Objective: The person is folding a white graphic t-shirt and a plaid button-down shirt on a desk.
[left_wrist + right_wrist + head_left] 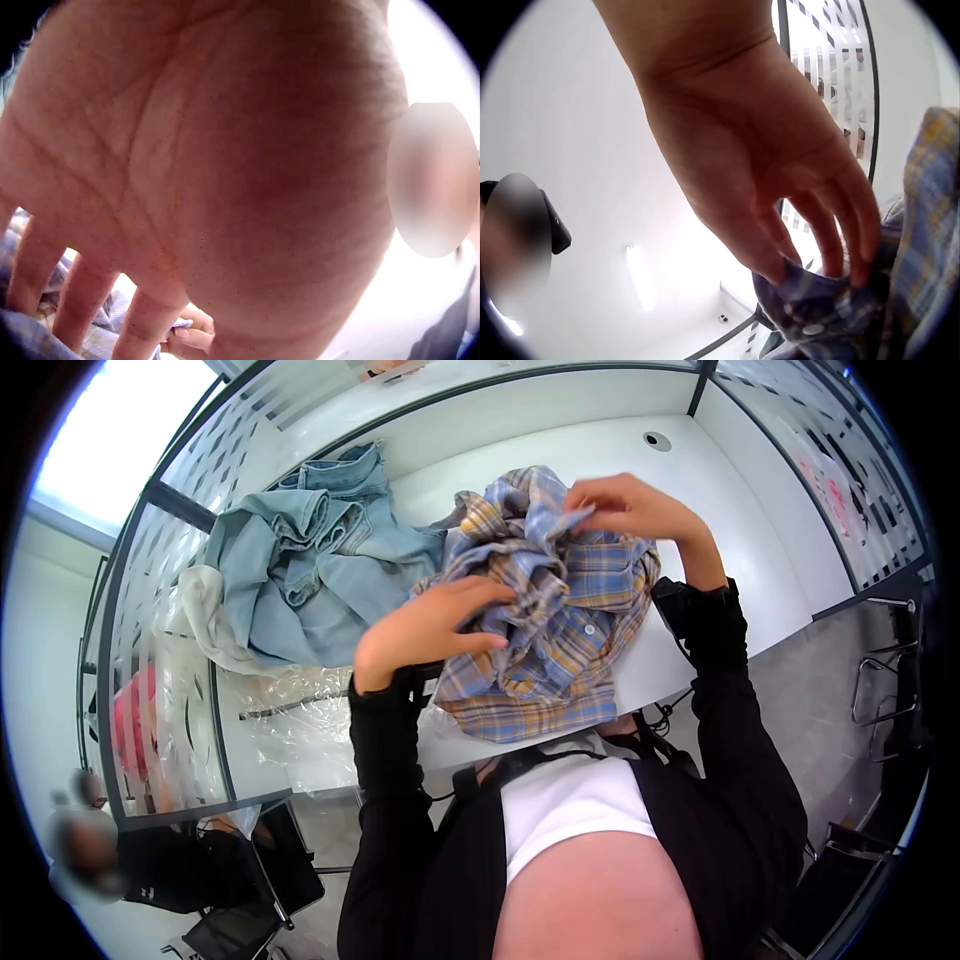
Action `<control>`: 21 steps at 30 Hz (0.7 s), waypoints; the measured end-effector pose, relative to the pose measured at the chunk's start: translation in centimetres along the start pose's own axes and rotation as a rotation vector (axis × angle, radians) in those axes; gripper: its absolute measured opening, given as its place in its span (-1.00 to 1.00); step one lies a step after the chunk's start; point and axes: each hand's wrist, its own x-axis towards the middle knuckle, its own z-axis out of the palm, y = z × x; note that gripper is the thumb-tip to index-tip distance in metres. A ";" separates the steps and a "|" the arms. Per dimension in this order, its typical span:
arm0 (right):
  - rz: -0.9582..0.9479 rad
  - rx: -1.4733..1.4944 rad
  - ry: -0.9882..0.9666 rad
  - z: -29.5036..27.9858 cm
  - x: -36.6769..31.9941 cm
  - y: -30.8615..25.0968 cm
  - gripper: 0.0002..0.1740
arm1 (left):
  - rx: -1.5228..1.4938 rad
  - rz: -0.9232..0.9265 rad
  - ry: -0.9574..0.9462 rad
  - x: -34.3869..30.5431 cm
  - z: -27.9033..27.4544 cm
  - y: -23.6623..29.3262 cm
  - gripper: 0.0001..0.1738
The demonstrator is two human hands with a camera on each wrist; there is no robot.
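A crumpled plaid shirt point(585, 645) in blue, yellow and white lies in a heap on the white desk in front of me. My right hand point(640, 510) pinches a raised fold at the heap's far right side. In the right wrist view the thumb and fingertips meet on the shirt fabric point(817, 300), close to a white button. My left hand point(425, 625) lies over the shirt's left side, its fingers stretched across the cloth and the thumb apart. The left wrist view is mostly palm point(150, 150), with straight fingers against the plaid cloth point(37, 337).
Light blue jeans point(300, 570) lie in a pile to the left, with a white cloth point(205, 615) beside them. Clear plastic wrapping point(300, 725) sits along the desk's near left edge. Perforated panels frame the desk point(740, 575). Another person sits at the lower left.
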 end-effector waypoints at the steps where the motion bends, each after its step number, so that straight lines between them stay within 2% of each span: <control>1: -0.077 -0.079 -0.083 0.5 0.2 0.4 -0.79 | -0.006 0.001 -0.014 0.5 0.6 0.0 -0.41; 6: -0.030 -0.214 -0.176 2.6 0.1 0.1 -0.81 | 0.089 -0.031 -0.048 2.2 2.8 -0.3 -0.46; 7: -0.116 -0.298 -0.184 2.8 0.1 -0.1 -0.80 | 0.117 -0.044 -0.053 2.2 3.3 -0.1 -0.46; 9: -0.153 -0.312 -0.140 3.6 -0.3 -0.4 -0.81 | 0.099 -0.088 0.000 1.8 3.8 0.8 -0.47; 10: -0.106 -0.334 -0.158 3.9 -0.4 -0.6 -0.77 | 0.109 -0.075 0.027 1.6 4.0 0.9 -0.48; 13: -0.126 -0.164 -0.042 5.0 -1.2 -0.3 -0.72 | 0.134 -0.109 0.062 0.5 4.0 1.7 -0.48; 17: -0.114 -0.289 -0.035 5.6 -1.9 -0.9 -0.65 | 0.123 -0.145 0.095 -1.4 4.7 2.5 -0.49; 21: -0.061 -0.336 -0.034 6.2 -2.8 -0.8 -0.60 | 0.104 -0.104 0.104 -2.5 5.2 2.7 -0.47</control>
